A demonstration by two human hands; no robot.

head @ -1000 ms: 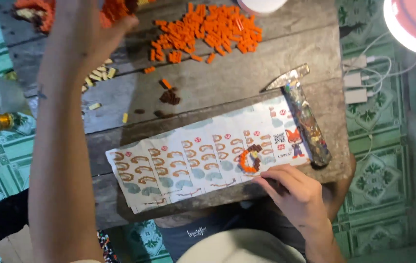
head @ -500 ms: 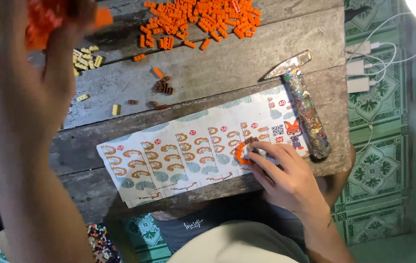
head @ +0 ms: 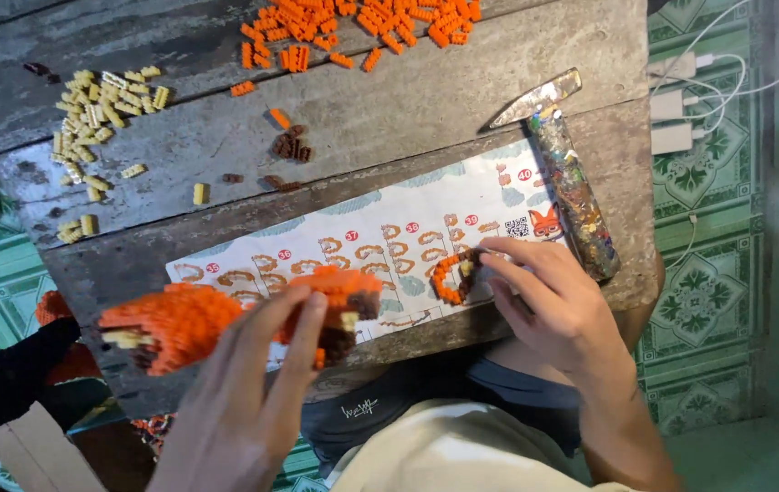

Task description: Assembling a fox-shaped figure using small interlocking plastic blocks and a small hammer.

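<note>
My left hand (head: 244, 392) holds an orange brick-built model (head: 225, 319) with cream and brown parts, low over the near edge of the wooden table (head: 462, 100). My right hand (head: 553, 305) rests on a long printed instruction sheet (head: 380, 241) and pinches a small orange ring of bricks (head: 451, 276) lying on it. A pile of loose orange bricks (head: 353, 23) lies at the far side, and cream bricks (head: 98, 100) are scattered at the far left.
A hammer (head: 563, 164) with a paint-speckled handle lies beside the sheet's right end. A few brown bricks (head: 291, 146) sit mid-table. White chargers and cables (head: 681, 100) lie on the green patterned floor tiles at right. A dark sleeve (head: 7, 383) shows at lower left.
My left hand has come down from the far left of the table, bringing the orange model toward me. My right hand moved onto the small orange ring on the sheet.
</note>
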